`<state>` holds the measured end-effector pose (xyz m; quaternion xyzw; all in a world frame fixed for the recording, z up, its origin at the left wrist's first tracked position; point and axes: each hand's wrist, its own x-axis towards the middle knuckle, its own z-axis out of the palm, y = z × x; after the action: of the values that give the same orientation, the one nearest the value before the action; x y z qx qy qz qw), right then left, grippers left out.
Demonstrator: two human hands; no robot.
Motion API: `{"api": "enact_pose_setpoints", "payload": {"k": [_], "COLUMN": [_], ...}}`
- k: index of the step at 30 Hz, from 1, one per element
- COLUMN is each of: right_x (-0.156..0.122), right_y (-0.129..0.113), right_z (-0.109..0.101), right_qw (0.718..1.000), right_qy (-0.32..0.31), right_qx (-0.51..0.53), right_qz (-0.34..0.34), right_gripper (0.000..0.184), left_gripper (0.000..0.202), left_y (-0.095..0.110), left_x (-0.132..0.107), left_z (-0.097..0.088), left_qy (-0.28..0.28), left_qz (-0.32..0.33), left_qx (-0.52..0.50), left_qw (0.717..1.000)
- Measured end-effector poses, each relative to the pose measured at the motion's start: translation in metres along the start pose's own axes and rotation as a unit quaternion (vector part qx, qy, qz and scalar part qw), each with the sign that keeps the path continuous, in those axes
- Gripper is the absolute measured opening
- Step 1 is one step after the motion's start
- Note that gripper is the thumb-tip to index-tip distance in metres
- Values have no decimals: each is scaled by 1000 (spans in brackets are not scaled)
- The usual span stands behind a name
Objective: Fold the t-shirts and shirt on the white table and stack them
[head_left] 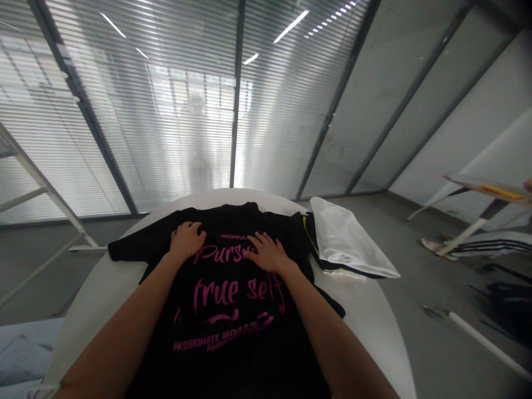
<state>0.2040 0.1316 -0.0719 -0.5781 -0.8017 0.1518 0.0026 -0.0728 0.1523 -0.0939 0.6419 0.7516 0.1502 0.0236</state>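
A black T-shirt [233, 271] with pink lettering lies spread on a round white table [366, 316], one sleeve stretched out to the left. On the shirt's upper left part rests my left hand [187, 241], palm down with its fingers loosely apart. My right hand [268, 252] lies flat over the printed words on the upper right, fingers spread, covering some letters. Neither hand grips anything. Beside the shirt's right side is a folded white garment [349, 238] with black and yellow edging, overhanging the table's right edge.
A white metal frame [45, 188] stands at the left. Glass partitions with blinds [178, 122] rise behind the table. To the right are another table [490, 188], a person's striped trouser leg [494, 243] and a white pole [486, 343] near the floor.
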Motion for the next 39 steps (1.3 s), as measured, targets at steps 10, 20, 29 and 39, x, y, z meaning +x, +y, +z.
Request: {"api": "enact_pose_setpoints", "payload": {"k": [10, 20, 29, 39], "right_x": [30, 49, 46, 51], "right_y": [-55, -30, -31, -30], "right_z": [20, 33, 31, 36], "right_qw": [978, 990, 992, 990], "right_qy": [201, 125, 113, 134], "right_qx": [-20, 21, 22, 15], "right_qz": [45, 57, 57, 48], "right_gripper": [48, 58, 59, 58], "left_gripper": [45, 42, 57, 41], "left_y": [-5, -36, -46, -87], "left_x": [6, 26, 35, 44], "left_z": [16, -22, -16, -86], "left_qy": [69, 69, -30, 108], "left_qz": [27, -50, -103, -177], "left_qx": [44, 25, 80, -56], "left_qw": [996, 996, 991, 977]}}
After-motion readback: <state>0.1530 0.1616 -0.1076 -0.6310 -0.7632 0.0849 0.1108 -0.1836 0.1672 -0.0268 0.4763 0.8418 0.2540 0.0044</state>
